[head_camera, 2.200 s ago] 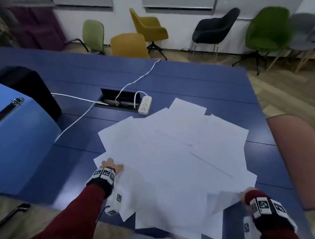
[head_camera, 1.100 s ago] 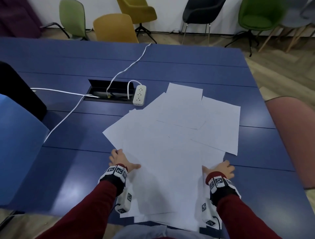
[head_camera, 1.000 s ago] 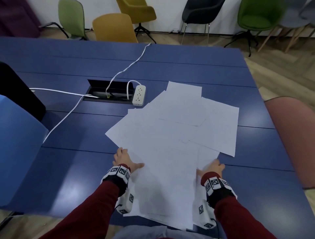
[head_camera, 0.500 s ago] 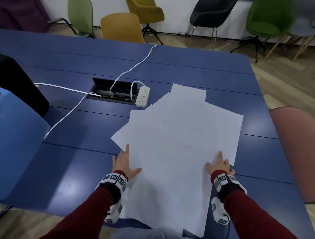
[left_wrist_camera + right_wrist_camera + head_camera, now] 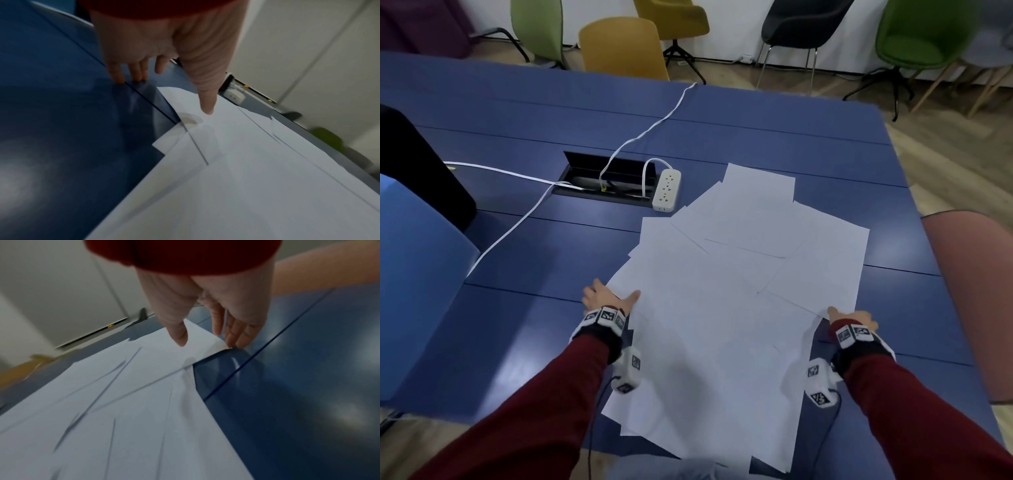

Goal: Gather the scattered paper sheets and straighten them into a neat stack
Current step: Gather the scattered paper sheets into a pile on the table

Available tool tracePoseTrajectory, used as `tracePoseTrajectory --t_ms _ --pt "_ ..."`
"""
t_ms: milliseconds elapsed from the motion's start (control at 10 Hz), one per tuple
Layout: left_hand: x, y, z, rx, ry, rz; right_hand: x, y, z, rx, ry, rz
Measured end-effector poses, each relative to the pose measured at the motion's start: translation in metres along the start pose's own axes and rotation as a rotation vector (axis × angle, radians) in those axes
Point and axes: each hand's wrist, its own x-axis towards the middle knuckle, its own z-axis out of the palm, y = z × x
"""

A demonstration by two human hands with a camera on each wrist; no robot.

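Several white paper sheets (image 5: 722, 308) lie overlapped in a loose, crooked pile on the blue table (image 5: 517, 342); the nearest ones hang over its front edge. My left hand (image 5: 607, 298) is at the pile's left edge. In the left wrist view its fingers (image 5: 119, 76) are straight with tips on the table, and the thumb points down over the sheets (image 5: 246, 178). My right hand (image 5: 851, 317) is at the pile's right edge. In the right wrist view its straight fingers (image 5: 236, 337) touch a raised sheet corner (image 5: 218, 344), with the thumb held above the paper.
A white power strip (image 5: 667, 190) and its cable (image 5: 650, 126) lie by an open cable hatch (image 5: 606, 183), just left of the pile's far end. A blue box (image 5: 414, 274) and a black object (image 5: 414, 164) stand at left, a pink chair (image 5: 976, 301) at right.
Both hands have swept the widely spread sheets inward into a narrower pile. In the last half second the hands slid from on top of the paper out to its side edges.
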Motion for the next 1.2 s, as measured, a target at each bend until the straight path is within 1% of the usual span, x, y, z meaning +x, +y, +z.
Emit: tracePoseTrajectory --t_ms 100,200,300,400,500,600,700,800,900,1000,1100,1200 --pt "0.011 -0.001 0.0 0.027 -0.014 -0.057 0.007 -0.004 -0.001 0.003 -0.014 0.079" --pt "0.017 -0.001 0.006 0.089 -0.054 -0.046 0.003 -0.007 0.011 0.012 0.029 0.093" --pt "0.017 0.007 0.013 0.127 -0.031 -0.021 0.002 -0.008 0.023 0.009 0.091 0.085" --pt "0.015 0.015 0.013 0.229 -0.049 -0.002 0.002 -0.013 0.025 -0.029 0.081 0.085" --pt "0.014 0.018 0.015 0.283 -0.101 0.02 0.003 -0.016 0.021 -0.091 0.014 0.1" --pt "0.009 0.023 0.016 0.11 -0.139 0.08 0.008 -0.015 0.022 -0.037 -0.025 0.128" --pt "0.004 0.02 0.016 -0.082 -0.104 0.061 0.012 -0.018 0.021 0.007 0.009 0.166" --pt "-0.005 0.016 0.012 -0.128 -0.098 0.022 0.006 -0.02 0.018 0.02 0.039 0.157" --pt "-0.008 0.012 0.008 -0.086 -0.16 -0.012 0.011 -0.017 0.023 0.003 -0.054 0.116" --pt "-0.003 0.01 0.006 0.016 -0.248 -0.005 0.024 -0.015 0.023 0.075 -0.183 0.089" --pt "0.001 0.016 0.004 0.015 -0.255 -0.005 0.03 -0.01 0.017 0.125 -0.286 0.082" --pt "0.004 0.023 0.009 -0.138 -0.308 -0.09 0.034 -0.01 0.018 0.135 -0.302 0.058"
